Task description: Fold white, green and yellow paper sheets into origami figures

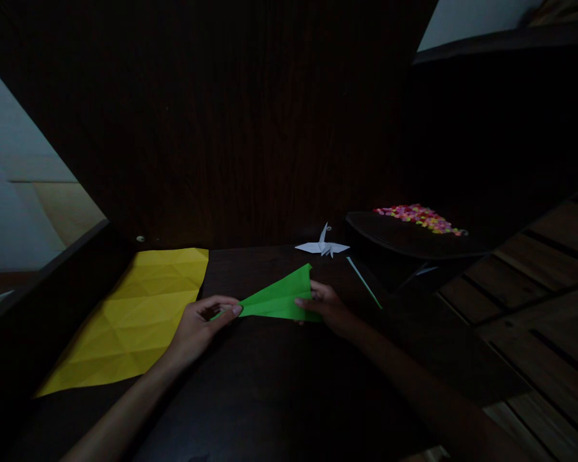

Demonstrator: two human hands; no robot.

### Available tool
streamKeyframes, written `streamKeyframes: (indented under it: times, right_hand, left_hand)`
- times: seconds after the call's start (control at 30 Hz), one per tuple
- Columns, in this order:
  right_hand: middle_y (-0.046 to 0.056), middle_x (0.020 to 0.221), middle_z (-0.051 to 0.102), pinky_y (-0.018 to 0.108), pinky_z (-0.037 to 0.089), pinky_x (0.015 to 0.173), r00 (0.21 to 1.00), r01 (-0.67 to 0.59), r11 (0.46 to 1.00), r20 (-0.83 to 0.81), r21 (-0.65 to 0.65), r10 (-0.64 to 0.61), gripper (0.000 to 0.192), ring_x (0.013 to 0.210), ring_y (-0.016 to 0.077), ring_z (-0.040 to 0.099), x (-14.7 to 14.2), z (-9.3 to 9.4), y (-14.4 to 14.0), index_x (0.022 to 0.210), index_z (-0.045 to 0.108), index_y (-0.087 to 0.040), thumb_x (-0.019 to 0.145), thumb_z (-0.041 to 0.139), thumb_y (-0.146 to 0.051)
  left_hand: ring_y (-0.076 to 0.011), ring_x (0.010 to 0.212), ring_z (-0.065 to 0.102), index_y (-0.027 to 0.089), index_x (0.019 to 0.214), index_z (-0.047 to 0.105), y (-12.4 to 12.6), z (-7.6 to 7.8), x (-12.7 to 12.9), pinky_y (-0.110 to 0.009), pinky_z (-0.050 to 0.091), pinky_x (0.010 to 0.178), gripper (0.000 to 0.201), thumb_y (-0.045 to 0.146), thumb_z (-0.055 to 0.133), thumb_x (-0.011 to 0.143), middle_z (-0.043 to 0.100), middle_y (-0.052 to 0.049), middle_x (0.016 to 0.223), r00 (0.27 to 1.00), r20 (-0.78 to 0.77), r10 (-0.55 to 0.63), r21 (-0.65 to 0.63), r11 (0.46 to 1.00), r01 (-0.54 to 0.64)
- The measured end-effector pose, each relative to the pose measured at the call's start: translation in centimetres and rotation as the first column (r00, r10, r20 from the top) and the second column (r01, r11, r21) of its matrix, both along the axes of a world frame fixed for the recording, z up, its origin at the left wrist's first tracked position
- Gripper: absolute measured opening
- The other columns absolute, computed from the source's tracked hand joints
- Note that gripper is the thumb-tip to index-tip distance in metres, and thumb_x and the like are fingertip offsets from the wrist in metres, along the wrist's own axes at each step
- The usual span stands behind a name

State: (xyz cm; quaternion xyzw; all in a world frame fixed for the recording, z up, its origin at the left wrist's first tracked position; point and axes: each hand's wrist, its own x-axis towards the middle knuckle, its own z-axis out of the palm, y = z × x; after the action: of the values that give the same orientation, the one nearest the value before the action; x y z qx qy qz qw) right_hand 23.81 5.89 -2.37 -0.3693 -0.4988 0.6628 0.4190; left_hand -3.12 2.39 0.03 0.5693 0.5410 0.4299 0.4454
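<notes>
Two bare forearms reach in from the bottom edge of the head view, over a dark surface (279, 385), and meet at a folded green paper (282, 298) lying near the middle of it.

Seen from the head camera, the green paper is a long, narrow wedge. Its long axis runs from lower left to upper right: the sharp tip points left, toward the left hand (200, 324), and the wide end rises to the right, above the right hand (325, 307). The left hand closes thumb and forefinger on the tip, pinching it, with the other fingers curled under. The right hand rests at the wide end, fingers bent over the lower edge of the paper; whether it pinches the sheet or only presses it flat cannot be told in the dim light. Both hands touch the paper, one at each end, so neither is nearer than the other.

Left of the left hand, just beside it, a creased yellow sheet (137, 314) lies flat and open on the surface, its fold lines showing as a grid of triangles. Beyond the green paper, near the back wall, stands a small white paper crane (322, 246). A thin green strip (363, 281) lies at a slant to the right of the right hand. Farther right, on a dark raised tray (404, 240), sits a heap of small bright pieces (419, 217), pink, orange and yellow, too small to identify.
</notes>
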Motion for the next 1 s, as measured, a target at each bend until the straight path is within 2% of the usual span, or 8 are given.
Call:
streamKeyframes:
  times: [0.13, 0.23, 0.37, 0.47, 0.63, 0.8, 0.9, 1.0]
  right_hand:
    - [0.004, 0.072, 0.070, 0.026, 0.054, 0.046, 1.000, -0.007, 1.000, -0.009, 0.019, 0.007, 0.042, 0.052, 0.0162, 0.066, 0.0, 0.1, 0.0, 0.102, 0.060, -0.013, 0.069, 0.078, -0.032]
    - [0.004, 0.070, 0.070, 0.025, 0.053, 0.045, 1.000, -0.005, 1.000, -0.009, 0.015, 0.006, 0.039, 0.051, 0.0159, 0.065, 0.0, 0.1, 0.0, 0.098, 0.061, -0.012, 0.070, 0.077, -0.033]
    - [0.005, 0.071, 0.070, 0.026, 0.052, 0.044, 1.000, 0.017, 1.000, -0.011, 0.000, -0.017, 0.038, 0.050, 0.0160, 0.065, -0.1, 0.1, -0.1, 0.094, 0.063, -0.012, 0.068, 0.078, -0.033]
    - [0.004, 0.068, 0.070, 0.026, 0.051, 0.042, 0.999, 0.041, 0.999, -0.010, -0.014, -0.041, 0.034, 0.048, 0.0160, 0.064, -0.1, 0.0, -0.1, 0.087, 0.064, -0.011, 0.065, 0.080, -0.032]
    - [0.003, 0.062, 0.067, 0.025, 0.051, 0.039, 0.999, 0.050, 0.997, -0.009, -0.052, -0.050, 0.031, 0.045, 0.0154, 0.062, -0.3, -0.1, -0.1, 0.075, 0.062, -0.012, 0.060, 0.082, -0.031]
    - [0.000, 0.057, 0.066, 0.024, 0.050, 0.039, 0.999, -0.029, 0.999, -0.032, -0.033, 0.027, 0.028, 0.044, 0.0150, 0.062, -0.5, 0.0, -0.4, 0.075, 0.062, -0.013, 0.063, 0.081, -0.030]
    - [0.000, 0.056, 0.066, 0.024, 0.050, 0.040, 0.997, -0.067, 0.998, -0.044, -0.004, 0.067, 0.025, 0.044, 0.0147, 0.062, -0.7, -0.1, -0.6, 0.076, 0.063, -0.013, 0.066, 0.080, -0.029]
    - [0.000, 0.058, 0.066, 0.024, 0.051, 0.041, 0.995, -0.082, 0.997, -0.050, 0.010, 0.082, 0.022, 0.046, 0.0154, 0.063, -0.8, -0.3, -0.8, 0.076, 0.064, -0.013, 0.067, 0.079, -0.027]
  left_hand:
    - [-0.0132, 0.062, 0.056, 0.017, 0.090, 0.073, -0.2, 0.3, 0.2, -0.022, 0.042, 0.058, 0.027, 0.037, 0.074, 0.072, 0.063, 0.000, 0.067, 0.997, -0.001, -0.078, -0.016, 0.997, 0.078]
    - [-0.0114, 0.058, 0.052, 0.017, 0.096, 0.072, -0.2, 0.4, 0.1, -0.022, 0.040, 0.055, 0.029, 0.036, 0.072, 0.075, 0.058, 0.002, 0.065, 0.984, 0.027, -0.178, -0.034, 0.983, 0.179]
    - [-0.0127, 0.061, 0.055, 0.017, 0.105, 0.070, -0.3, 0.3, -0.2, -0.024, 0.042, 0.060, 0.032, 0.034, 0.069, 0.078, 0.060, 0.000, 0.069, 0.935, 0.099, -0.341, -0.086, 0.933, 0.349]
    - [-0.0149, 0.067, 0.058, 0.017, 0.113, 0.067, -0.4, 0.1, -0.5, -0.026, 0.044, 0.064, 0.038, 0.030, 0.070, 0.078, 0.066, -0.003, 0.076, 0.897, 0.159, -0.413, -0.151, 0.887, 0.436]
    - [-0.0186, 0.077, 0.061, 0.020, 0.128, 0.058, -0.7, 0.0, -0.3, -0.028, 0.046, 0.067, 0.057, 0.019, 0.070, 0.072, 0.071, -0.006, 0.087, 0.820, 0.321, -0.473, -0.191, 0.816, 0.545]
    - [-0.0180, 0.075, 0.062, 0.021, 0.126, 0.061, -1.0, 0.7, 0.2, -0.026, 0.046, 0.063, 0.058, 0.012, 0.067, 0.069, 0.073, -0.006, 0.087, 0.736, 0.447, -0.508, -0.159, 0.764, 0.625]
    - [-0.0175, 0.072, 0.062, 0.018, 0.125, 0.061, -1.3, 1.1, 0.6, -0.026, 0.048, 0.062, 0.055, 0.016, 0.069, 0.070, 0.073, -0.008, 0.086, 0.696, 0.502, -0.514, -0.153, 0.739, 0.656]
    - [-0.0198, 0.071, 0.064, 0.011, 0.122, 0.063, -1.4, 1.0, 1.1, -0.027, 0.050, 0.061, 0.050, 0.031, 0.066, 0.077, 0.072, -0.012, 0.085, 0.686, 0.559, -0.466, -0.190, 0.733, 0.653]
